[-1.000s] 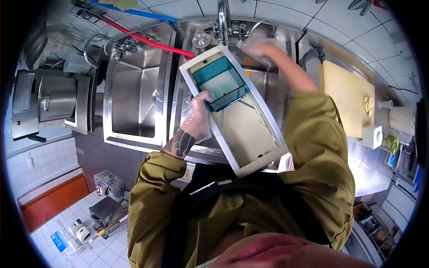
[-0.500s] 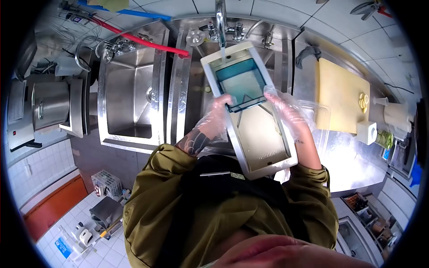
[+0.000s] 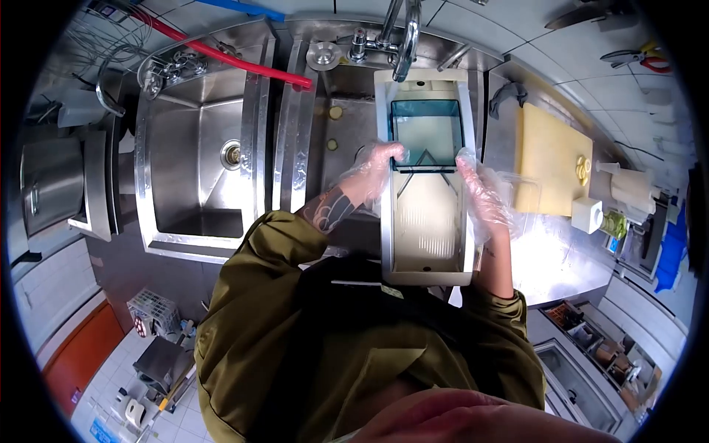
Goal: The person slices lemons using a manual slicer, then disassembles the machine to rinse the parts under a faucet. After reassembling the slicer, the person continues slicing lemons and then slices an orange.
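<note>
In clear plastic gloves, my two hands hold a long cream plastic container [image 3: 388,244] over the right-hand sink. It looks like a narrow open box with a see-through teal insert [image 3: 458,122] in its far half and a dark V-shaped strip across the middle. My left hand [image 3: 378,164] grips the left rim, thumb by the insert's near edge. On the opposite rim, my right hand [image 3: 484,196] is closed in the same way. The fingers beneath the container are hidden. Above its far end is the metal faucet [image 3: 408,52].
Small pale round slices [image 3: 335,113] lie in the right-hand sink [image 3: 347,140]. A second sink [image 3: 181,159] stands to the left, with a red hose [image 3: 244,68] behind it. To the right, a yellow cutting board [image 3: 550,159] holds pale rings [image 3: 583,170], near a white box [image 3: 587,215].
The container has turned from slanted to nearly straight and moved slightly right, its far end no longer crossing under the faucet spout. Both hands keep their hold. The camera view has shifted.
</note>
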### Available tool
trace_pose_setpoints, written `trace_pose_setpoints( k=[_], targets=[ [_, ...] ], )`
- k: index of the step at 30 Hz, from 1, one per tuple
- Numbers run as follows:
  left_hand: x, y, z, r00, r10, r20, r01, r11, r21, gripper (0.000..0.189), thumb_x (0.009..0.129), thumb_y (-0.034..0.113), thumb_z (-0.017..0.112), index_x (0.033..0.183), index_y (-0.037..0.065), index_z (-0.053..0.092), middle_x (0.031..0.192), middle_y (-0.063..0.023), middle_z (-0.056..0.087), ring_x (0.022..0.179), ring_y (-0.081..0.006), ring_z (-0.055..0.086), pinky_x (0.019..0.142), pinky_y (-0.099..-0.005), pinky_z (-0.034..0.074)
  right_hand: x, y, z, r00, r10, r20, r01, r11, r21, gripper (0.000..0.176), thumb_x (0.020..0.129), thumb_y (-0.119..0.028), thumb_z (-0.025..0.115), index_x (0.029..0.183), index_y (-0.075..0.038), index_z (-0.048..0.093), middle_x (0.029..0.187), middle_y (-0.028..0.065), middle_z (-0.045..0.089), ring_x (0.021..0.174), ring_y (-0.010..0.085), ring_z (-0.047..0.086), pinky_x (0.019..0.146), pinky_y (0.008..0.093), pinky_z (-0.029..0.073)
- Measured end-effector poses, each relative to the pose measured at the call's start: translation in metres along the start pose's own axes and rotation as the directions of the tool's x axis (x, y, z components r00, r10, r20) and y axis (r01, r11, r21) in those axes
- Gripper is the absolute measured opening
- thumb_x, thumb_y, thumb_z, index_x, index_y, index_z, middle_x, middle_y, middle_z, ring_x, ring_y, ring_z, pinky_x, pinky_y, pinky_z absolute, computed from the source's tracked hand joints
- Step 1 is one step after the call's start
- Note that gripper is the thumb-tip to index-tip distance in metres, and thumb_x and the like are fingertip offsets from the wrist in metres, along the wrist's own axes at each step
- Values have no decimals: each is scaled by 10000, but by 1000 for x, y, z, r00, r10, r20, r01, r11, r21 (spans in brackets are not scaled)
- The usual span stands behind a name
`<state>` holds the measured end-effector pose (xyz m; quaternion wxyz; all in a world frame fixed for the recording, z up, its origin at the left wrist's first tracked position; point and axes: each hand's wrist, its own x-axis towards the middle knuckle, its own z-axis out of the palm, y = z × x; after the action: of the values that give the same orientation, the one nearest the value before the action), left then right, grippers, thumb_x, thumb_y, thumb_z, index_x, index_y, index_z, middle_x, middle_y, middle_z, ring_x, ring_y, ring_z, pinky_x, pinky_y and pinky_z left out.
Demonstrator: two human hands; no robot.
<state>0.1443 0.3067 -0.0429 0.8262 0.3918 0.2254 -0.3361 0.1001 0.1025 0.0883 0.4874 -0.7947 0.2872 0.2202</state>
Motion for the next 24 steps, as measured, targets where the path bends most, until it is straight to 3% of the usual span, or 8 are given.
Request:
trace_pose_setpoints(
  k=[2,3,6,11,15,17,20,24],
  targets=[
    [-6,2,-7,996,80,24,-81,996,41,235,576,169,697,733,63,557,842,-66,553,896,-203,464,905,-366,307,2,8,12,996,-20,-83,19,1000,-8,970,822,-630,660,1405,104,409,1379,249,513,1304,314,473,1089,358,327],
    [-8,1,-8,985,160,-62,-152,981,120,206,637,123,658,804,36,576,707,-33,570,744,-178,544,766,-309,411,1,5,13,996,-29,-81,22,997,-79,938,829,-619,659,1393,96,432,1368,261,519,1303,330,477,1092,374,332],
    [-41,11,7,959,209,-193,-196,977,84,282,620,83,672,879,14,586,741,-36,575,762,-170,543,788,-299,398,2,13,21,989,-77,-128,53,981,-187,914,837,-625,641,1360,104,466,1326,268,551,1255,337,516,1069,373,358],
    [-58,25,10,975,170,-146,-171,985,4,653,592,-42,696,1193,-1,444,947,-114,576,913,-233,588,793,-363,519,29,34,26,961,-263,-91,235,942,-240,642,871,-567,604,1121,23,635,1086,232,635,1027,353,599,884,432,416],
    [-55,34,14,925,325,-196,-352,928,-120,678,597,-39,714,1210,-15,424,944,-120,585,864,-236,616,757,-347,551,77,52,45,935,-354,-26,354,922,158,585,889,-492,631,1156,29,625,1162,178,643,1067,304,590,940,399,408],
    [-39,37,-14,948,304,-96,-302,953,34,678,599,-37,729,1195,-55,405,942,-119,592,859,-234,625,751,-335,556,107,53,56,942,-332,49,285,869,405,550,890,-434,663,1185,28,615,1219,134,627,1115,258,569,983,361,400],
    [-37,41,-3,846,514,-145,-491,855,166,742,577,-14,756,1232,-9,407,1025,-133,599,894,-235,625,769,-333,554,112,23,66,975,-219,32,206,951,231,502,882,-355,705,1198,26,618,1201,109,637,1129,199,562,1008,310,395],
    [-11,26,-33,783,596,-177,-525,786,326,858,541,-20,761,1308,-1,378,1086,-135,578,925,-255,616,820,-369,547,140,43,89,905,-388,175,307,880,363,594,853,-450,698,1200,27,631,1135,120,652,1069,214,572,959,331,413]
  ],
)
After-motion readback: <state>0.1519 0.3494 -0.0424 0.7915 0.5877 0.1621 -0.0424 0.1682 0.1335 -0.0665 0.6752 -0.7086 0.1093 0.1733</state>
